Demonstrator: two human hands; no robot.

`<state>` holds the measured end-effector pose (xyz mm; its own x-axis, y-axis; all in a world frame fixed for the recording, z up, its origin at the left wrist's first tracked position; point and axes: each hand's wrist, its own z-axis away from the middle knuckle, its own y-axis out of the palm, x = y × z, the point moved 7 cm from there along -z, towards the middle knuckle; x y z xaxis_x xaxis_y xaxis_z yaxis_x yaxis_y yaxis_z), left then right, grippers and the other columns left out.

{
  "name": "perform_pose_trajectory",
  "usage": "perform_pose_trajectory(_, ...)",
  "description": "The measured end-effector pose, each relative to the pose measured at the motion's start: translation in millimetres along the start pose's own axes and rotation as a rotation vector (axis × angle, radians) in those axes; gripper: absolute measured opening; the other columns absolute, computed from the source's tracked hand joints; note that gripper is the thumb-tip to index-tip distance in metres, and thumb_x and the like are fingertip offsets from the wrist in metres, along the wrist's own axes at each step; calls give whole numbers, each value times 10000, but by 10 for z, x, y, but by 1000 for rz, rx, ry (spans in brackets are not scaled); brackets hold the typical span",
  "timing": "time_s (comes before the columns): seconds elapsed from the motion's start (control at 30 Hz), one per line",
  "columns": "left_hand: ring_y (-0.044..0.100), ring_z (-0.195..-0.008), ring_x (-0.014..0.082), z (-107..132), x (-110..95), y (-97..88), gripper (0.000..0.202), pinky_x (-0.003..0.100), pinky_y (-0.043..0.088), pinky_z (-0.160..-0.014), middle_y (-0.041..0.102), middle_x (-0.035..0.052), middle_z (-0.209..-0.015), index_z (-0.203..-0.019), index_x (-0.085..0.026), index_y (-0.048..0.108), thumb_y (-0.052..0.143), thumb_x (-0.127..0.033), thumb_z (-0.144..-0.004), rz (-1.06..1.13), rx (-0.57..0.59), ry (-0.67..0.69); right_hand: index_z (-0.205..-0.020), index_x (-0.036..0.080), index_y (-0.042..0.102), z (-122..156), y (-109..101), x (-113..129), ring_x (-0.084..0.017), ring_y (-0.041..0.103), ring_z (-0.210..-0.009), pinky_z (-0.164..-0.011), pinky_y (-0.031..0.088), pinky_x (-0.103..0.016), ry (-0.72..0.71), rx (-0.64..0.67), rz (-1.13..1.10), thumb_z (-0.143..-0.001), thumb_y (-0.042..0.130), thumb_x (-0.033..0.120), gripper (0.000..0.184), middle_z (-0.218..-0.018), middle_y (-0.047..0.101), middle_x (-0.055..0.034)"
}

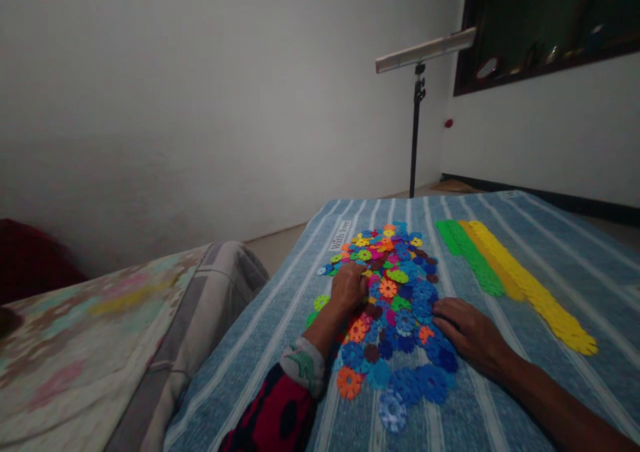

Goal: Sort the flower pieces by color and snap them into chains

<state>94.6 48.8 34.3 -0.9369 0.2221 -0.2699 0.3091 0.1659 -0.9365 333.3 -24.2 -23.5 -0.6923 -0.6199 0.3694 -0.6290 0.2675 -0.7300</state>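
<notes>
The pile of flower-shaped plastic discs (388, 315) lies on the striped blue cloth (260, 365), its long axis running from 12 o'clock, the far end, to 6 o'clock, nearest the wearer. From the middle of the pile, the left hand (349, 287) is at 10 o'clock, resting on the discs; its fingers are curled down, tips hidden, so I cannot tell whether they hold one. The right hand (467, 329) is between 3 and 4 o'clock, fingers close together and loosely bent at the edge of the blue discs; I cannot tell whether they grip any.

At 2 o'clock, well clear of the pile, lie a green row (470, 259), an orange row (493, 259) and a yellow row (533, 285) of overlapping discs, side by side. The green points from about 11 to 5 o'clock; the yellow, longest, from half past ten to half past four. A patterned blue disc (393, 411) sits at the pile's 6 o'clock end, an orange disc (349, 382) at 7.
</notes>
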Motion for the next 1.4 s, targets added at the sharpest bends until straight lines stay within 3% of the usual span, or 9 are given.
perform_pose_trajectory(0.13,606,-1092,268,-169,39,57,265,351,469,-901,678,135,-1089,-1066,-190,715,528,-249,-888,-98,92,-59,-959,232,702,-11,3,14,-241,685,-962,-855,548,-399,-4,-4,-8,-962,476,268,229,-1013,738,-88)
perform_pose_trajectory(0.33,654,-851,234,-347,10,100,132,305,459,-735,685,74,-777,-750,-185,723,592,-169,-760,-36,164,-69,-953,234,710,-24,-8,31,-239,686,-952,-856,545,-398,-1,-11,-30,-950,491,265,221,-993,741,-83)
perform_pose_trajectory(0.43,631,-739,194,-381,40,105,88,285,443,-685,642,32,-675,-638,-177,674,619,-144,-698,38,150,-85,-952,229,709,-29,-2,12,-237,686,-947,-859,541,-397,10,-18,-35,-950,490,270,223,-986,740,-83)
perform_pose_trajectory(0.57,593,-674,154,-383,140,114,51,254,435,-648,596,-17,-604,-645,-182,659,640,-137,-661,172,103,-114,-942,230,705,-43,8,6,-223,681,-911,-850,537,-385,8,-8,-59,-952,498,278,213,-957,734,-74)
perform_pose_trajectory(0.77,598,-643,139,-339,205,82,80,256,463,-628,653,13,-667,-712,-154,680,600,-155,-706,386,41,-146,-890,224,704,-68,-37,37,-217,679,-892,-823,538,-373,41,-35,-85,-956,478,259,238,-953,736,-75)
perform_pose_trajectory(0.87,602,-643,136,-239,2,123,112,257,478,-635,671,21,-699,-760,-145,695,600,-171,-707,553,64,-108,-881,222,710,-94,-91,40,-217,687,-882,-810,545,-362,95,-79,-153,-951,497,282,232,-927,739,-72)
perform_pose_trajectory(1.0,602,-653,141,-60,-447,260,133,254,481,-632,687,27,-713,-769,-142,710,639,-217,-686,789,165,-29,-890,229,726,-142,-191,58,-208,696,-848,-788,552,-339,151,-133,-243,-924,540,299,202,-902,750,-59)
perform_pose_trajectory(1.13,604,-691,155,57,-791,340,136,256,476,-637,696,33,-722,-750,-162,719,636,-249,-685,839,215,42,-882,229,733,-194,-277,56,-200,699,-823,-775,548,-319,193,-158,-313,-906,568,300,181,-866,754,-47)
perform_pose_trajectory(1.4,609,-696,169,97,-1008,402,167,284,485,-669,694,36,-727,-749,-167,720,634,-306,-718,857,212,150,-833,222,732,-275,-268,29,-184,685,-818,-772,524,-295,220,-145,-281,-885,592,223,149,-833,736,-38)
